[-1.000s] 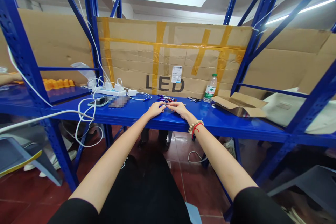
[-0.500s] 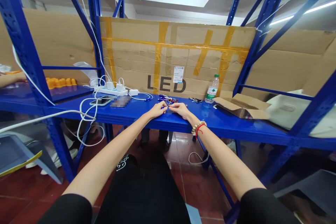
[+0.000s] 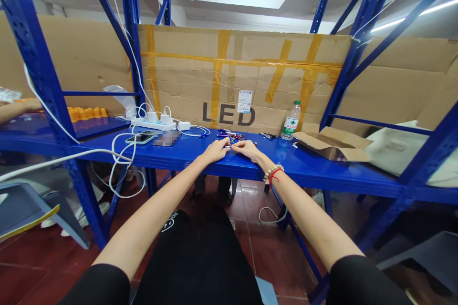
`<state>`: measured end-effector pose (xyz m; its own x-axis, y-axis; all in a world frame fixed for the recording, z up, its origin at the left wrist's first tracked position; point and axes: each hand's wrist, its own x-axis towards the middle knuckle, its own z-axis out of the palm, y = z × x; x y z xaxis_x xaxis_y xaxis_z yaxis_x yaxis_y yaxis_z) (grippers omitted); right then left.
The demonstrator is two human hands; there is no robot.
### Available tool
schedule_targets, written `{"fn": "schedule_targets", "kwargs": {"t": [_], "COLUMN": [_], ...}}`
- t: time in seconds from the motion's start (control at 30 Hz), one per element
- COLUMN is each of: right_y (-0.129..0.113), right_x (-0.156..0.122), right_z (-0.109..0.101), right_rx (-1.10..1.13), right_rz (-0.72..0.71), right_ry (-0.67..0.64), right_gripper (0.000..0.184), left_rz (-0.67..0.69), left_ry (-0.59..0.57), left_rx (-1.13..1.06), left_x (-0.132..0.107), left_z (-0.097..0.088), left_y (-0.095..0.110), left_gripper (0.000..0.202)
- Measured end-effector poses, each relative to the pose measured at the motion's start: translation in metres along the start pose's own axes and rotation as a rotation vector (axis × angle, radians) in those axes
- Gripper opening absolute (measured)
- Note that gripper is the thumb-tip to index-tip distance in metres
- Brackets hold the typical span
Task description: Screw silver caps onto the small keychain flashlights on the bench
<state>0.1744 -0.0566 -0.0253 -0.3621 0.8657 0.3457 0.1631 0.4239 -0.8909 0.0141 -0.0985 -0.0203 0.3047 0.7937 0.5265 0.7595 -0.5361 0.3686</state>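
My left hand [image 3: 215,150] and my right hand [image 3: 248,149] meet fingertip to fingertip above the front of the blue table [image 3: 179,152]. Both are closed in a pinch. Between them is a small, light-coloured piece, too tiny to name. Just behind my fingers lies a pile of small pen-like parts [image 3: 229,134], blue, red and metallic, partly hidden by my hands. To the right of the pile is a small cluster of dark metallic pieces [image 3: 267,136]. A beaded bracelet [image 3: 269,173] with a red cord circles my right wrist.
A water bottle [image 3: 290,121] and an open cardboard box [image 3: 332,145] stand on the right. A power strip [image 3: 153,124], a phone [image 3: 140,137] and white cables occupy the left. Cardboard [image 3: 193,76] walls off the back. Another person's arm [image 3: 19,109] shows at far left beside orange pieces [image 3: 86,113].
The view has shifted slightly. My hands stay together at the same spot, with small changes in the fingers; the blue bit seen at my left fingertips no longer shows.
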Motion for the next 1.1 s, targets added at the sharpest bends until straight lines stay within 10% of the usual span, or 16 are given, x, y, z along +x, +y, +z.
{"fn": "schedule_targets", "kwargs": {"t": [1.1], "right_y": [0.0022], "right_x": [0.0038], "right_z": [0.0002], "right_rx": [0.012], "right_rz": [0.004], "right_ry": [0.031], "right_gripper": [0.037], "left_rz": [-0.164], "left_ry": [0.004], "left_rx": [0.071], "left_x": [0.0034], "left_z": [0.0026], "left_y": [0.0042], "left_gripper": [0.011]}}
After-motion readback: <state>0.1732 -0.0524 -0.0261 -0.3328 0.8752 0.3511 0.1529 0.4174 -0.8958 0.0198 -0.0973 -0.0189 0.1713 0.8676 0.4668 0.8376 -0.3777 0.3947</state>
